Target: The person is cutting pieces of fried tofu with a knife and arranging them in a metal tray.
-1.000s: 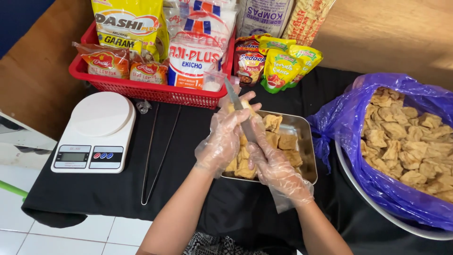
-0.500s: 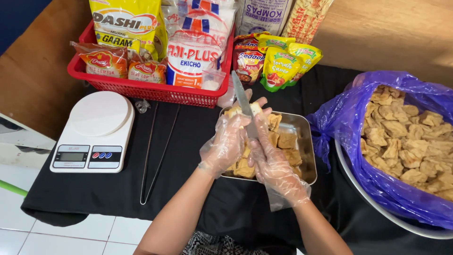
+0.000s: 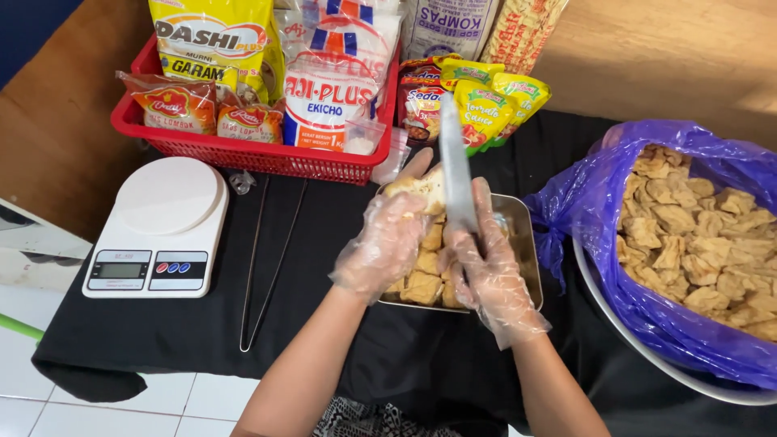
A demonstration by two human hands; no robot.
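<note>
head view: my gloved left hand grips a fried tofu puff over the steel tray; right hand holds the knife. i keep fingers clear, slicing shallow.

Both hands are covered by loose, clear disposable plastic gloves. The glove on the left hand is crinkled and baggy, ending just past the wrist. The right hand is wrapped likewise, its cuff flaring wide. The forearms are left bare. A black-and-white patterned garment is glimpsed below.
</note>
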